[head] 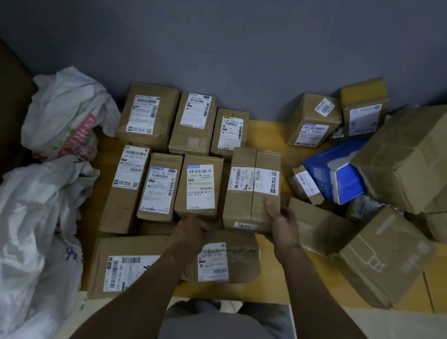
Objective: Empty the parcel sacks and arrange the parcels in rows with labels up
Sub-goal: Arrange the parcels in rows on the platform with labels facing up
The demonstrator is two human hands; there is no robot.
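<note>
Yellow matting point(267, 135) carries everything. Left of the taped parcel point(252, 190) lie crumpled sacks point(31, 217) and label-up rows point(159, 186). The left hand point(193, 229) is at its near edge, grip unclear, and the right hand point(281, 220) grasps its near right corner.

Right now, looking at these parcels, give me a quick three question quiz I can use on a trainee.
1. True or false: the blue box lies in the jumbled heap on the right.
2. The white sacks lie: A left of the rows, B right of them, C on top of them.
3. Fill in: the right hand grips a brown ____.
Key: 1 true; 2 A; 3 parcel.
</note>
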